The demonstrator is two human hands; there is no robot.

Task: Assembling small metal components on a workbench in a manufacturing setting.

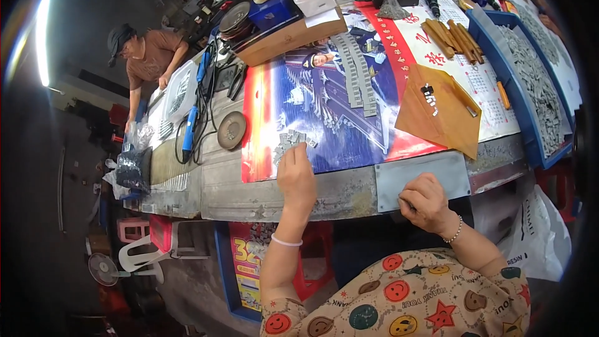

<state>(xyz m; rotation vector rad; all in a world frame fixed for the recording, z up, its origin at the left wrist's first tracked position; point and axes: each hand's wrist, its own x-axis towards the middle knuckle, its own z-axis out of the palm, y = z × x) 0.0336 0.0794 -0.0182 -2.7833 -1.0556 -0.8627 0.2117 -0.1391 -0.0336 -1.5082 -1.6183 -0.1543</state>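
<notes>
My left hand reaches to a small pile of grey metal-looking pieces on a glossy printed poster. Its fingers are drawn together at the pile's edge; whatever is between them is too small to make out. Curled closed, my right hand rests at the front edge of a grey rectangular mat, its contents hidden. Beyond the mat, an amber translucent sheet bears a few small black and white pieces. Two long rows of similar grey pieces lie farther back on the poster.
At right stands a blue tray heaped with grey pieces. Amber rolls lie behind the sheet. A round dish, a blue-handled tool and cables are at left. A wooden box stands behind; another person works far left.
</notes>
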